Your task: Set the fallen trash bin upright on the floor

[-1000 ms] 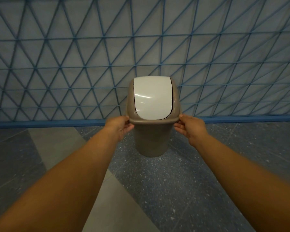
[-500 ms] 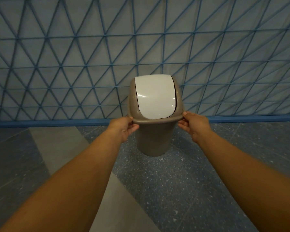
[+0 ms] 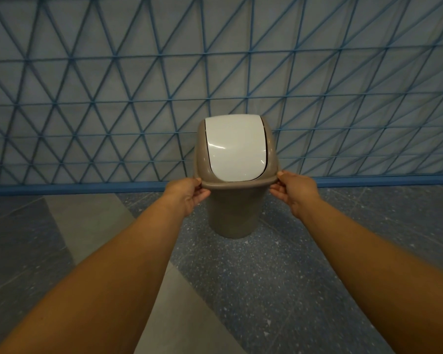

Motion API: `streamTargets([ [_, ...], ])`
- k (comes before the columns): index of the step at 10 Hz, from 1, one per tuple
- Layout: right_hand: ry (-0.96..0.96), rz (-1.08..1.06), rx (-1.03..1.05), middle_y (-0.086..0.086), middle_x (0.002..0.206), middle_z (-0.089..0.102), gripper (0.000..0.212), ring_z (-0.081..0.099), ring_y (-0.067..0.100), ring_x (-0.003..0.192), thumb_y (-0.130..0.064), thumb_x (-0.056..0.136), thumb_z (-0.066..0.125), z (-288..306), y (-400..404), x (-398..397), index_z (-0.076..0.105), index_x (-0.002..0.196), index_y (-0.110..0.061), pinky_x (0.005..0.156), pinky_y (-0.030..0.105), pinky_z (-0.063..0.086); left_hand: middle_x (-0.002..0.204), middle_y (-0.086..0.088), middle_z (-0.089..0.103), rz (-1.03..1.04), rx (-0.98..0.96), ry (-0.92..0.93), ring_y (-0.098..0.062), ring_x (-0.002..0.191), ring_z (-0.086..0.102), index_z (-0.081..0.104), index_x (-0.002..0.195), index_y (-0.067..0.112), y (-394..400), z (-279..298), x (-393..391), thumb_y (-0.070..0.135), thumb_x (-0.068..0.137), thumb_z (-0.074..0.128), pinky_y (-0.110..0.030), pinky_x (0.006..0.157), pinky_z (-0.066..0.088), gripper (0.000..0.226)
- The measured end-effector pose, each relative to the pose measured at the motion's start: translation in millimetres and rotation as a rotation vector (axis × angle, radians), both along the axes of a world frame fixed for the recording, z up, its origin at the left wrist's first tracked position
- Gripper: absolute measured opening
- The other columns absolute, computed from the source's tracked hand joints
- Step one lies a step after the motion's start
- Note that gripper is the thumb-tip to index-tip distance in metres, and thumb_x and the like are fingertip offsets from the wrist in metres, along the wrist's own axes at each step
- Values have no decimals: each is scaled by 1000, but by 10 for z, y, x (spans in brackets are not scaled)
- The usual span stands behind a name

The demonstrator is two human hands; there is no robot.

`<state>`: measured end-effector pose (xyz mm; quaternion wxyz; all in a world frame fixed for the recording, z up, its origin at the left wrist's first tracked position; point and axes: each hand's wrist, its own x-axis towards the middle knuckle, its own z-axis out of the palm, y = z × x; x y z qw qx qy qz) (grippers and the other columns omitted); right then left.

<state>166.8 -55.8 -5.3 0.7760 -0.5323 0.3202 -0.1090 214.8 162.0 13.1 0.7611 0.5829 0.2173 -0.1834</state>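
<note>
A person's left hand (image 3: 187, 194) and right hand (image 3: 293, 191) pinch opposite sides of the rim of a taupe plastic trash bin (image 3: 234, 213), which stands upright on the speckled dark floor (image 3: 279, 277) just in front of a wall covered by a blue triangular lattice (image 3: 113, 98). On each hand the thumb lies on top of the rim lip and the fingers curl closed beneath it, so both hands have hold of the bin and nothing else. The bin looks like thin moulded plastic, probably light and apparently empty, stiff enough at the rim to be steered from there but liable to flex if squeezed at the body. The rim lip, taken on both sides, seems the soundest place to hold; the glossy white swing lid (image 3: 235, 149) would likely pivot under pressure and is best left alone. Whether the base rests fully flat on the floor is hard to judge from this high, wide-angle view, since its far edge is hidden behind the bin's own body. The fingertips under the lip are out of sight, as is the inside of the bin behind the shut lid.
</note>
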Motion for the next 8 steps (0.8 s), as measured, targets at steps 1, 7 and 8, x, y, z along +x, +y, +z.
streamTargets([
  [1, 6, 4, 3, 10, 79, 62, 12, 62, 18, 68, -11, 92, 55, 9, 0, 1, 58, 103, -8, 55, 28, 53, 90, -12, 60, 0, 0, 6, -20, 87, 61, 54, 124, -3, -1, 4, -2, 5, 93, 49, -34, 78, 52, 32],
  [7, 137, 104, -104, 11, 91, 61, 37, 62, 25, 88, -27, 93, 53, -16, 3, -118, 54, 122, -5, 76, 37, 53, 122, -23, 56, 59, 81, -25, -27, 92, 59, 42, 136, -2, 68, 19, -82, 15, 96, 47, -36, 83, 51, 44],
  [8, 207, 127, -299, 14, 97, 58, 42, 57, 26, 87, -30, 92, 52, 36, 27, -179, 56, 122, 0, 75, 37, 49, 126, -20, 54, 38, 218, -25, -33, 114, 55, 40, 138, -2, 145, 52, -122, 16, 96, 46, -39, 93, 48, 47],
])
